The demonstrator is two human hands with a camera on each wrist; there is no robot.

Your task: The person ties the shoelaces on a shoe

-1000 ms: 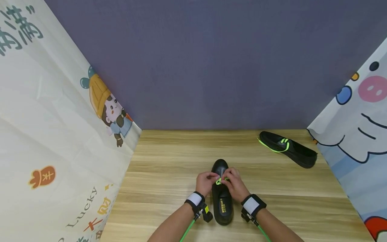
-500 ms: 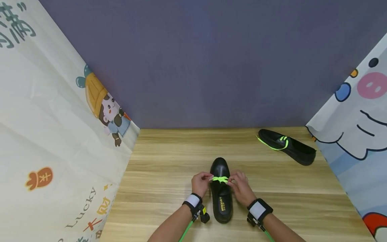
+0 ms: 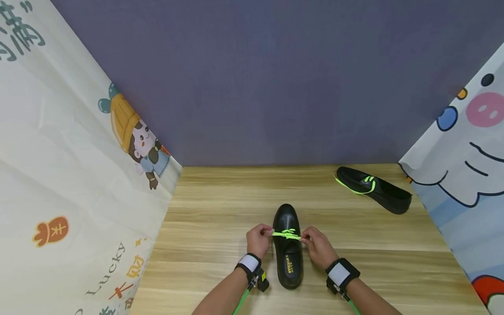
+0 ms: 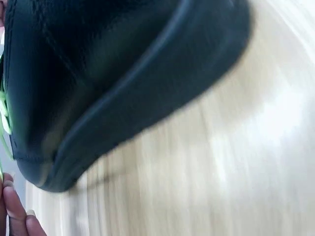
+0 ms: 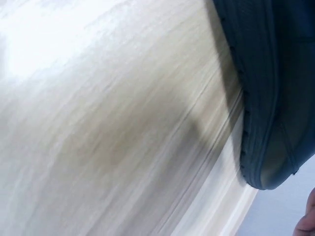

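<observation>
A black leather shoe (image 3: 286, 216) lies on the wooden surface, toe pointing away, between my two hands. Across its front runs a neon green shoelace (image 3: 286, 235), drawn out sideways to both edges of the shoe. My left hand (image 3: 258, 240) pinches one side of the lace between thumb and finger, just left of the shoe. On the opposite side my right hand (image 3: 318, 247) pinches the other side of it. In the left wrist view the shoe (image 4: 108, 88) fills the upper left, with a few fingertips (image 4: 17, 211) at the corner. The right wrist view catches the shoe's side (image 5: 275, 98).
A second black shoe (image 3: 387, 195) with a loose green lace lies at the back right. Behind the wooden surface (image 3: 220, 197) rises a dark grey-blue panel (image 3: 283, 87). Printed white sheets flank it, one left (image 3: 78, 166), one right (image 3: 464, 175).
Both hands have moved apart from over the shoe to its two sides, pulling the green lace out between them. The lace now shows stretched across the shoe.
</observation>
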